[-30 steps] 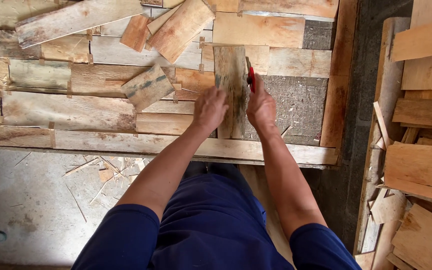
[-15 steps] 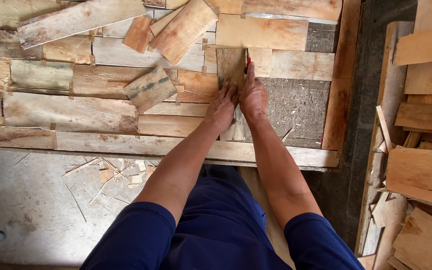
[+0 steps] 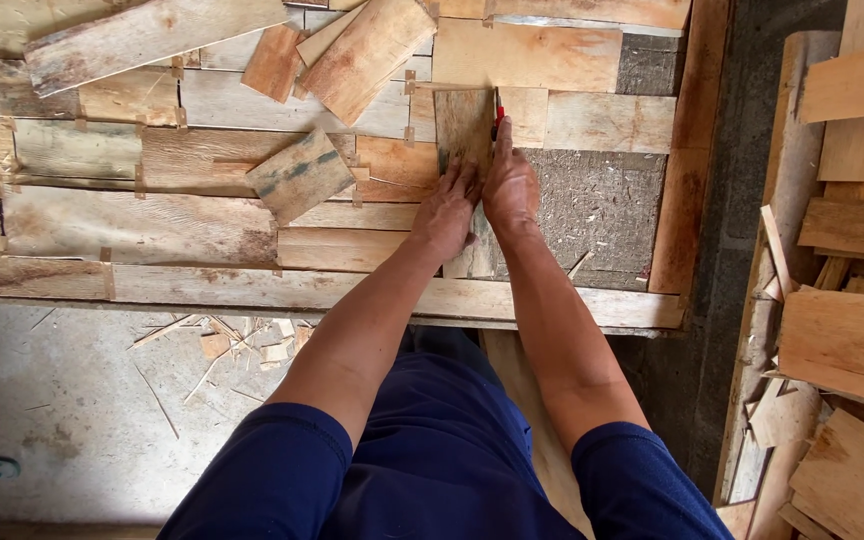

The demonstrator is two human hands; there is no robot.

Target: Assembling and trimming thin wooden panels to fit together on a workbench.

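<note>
My left hand presses flat on an upright narrow wood veneer piece that lies on a patchwork panel of thin wood sheets. My right hand sits close beside it, gripping a small red-handled cutter whose tip rests along the piece's right edge. Both hands touch side by side. The cutter's blade is hidden by my fingers.
Loose veneer scraps lie on the panel to the left. A dark bare patch of board shows right of my hands. Stacked wood sheets fill the right side. Splinters litter the concrete floor below the panel's edge.
Both hands have slid away from me up the veneer piece and closer together; the cutter has moved farther up along the piece's right edge.
</note>
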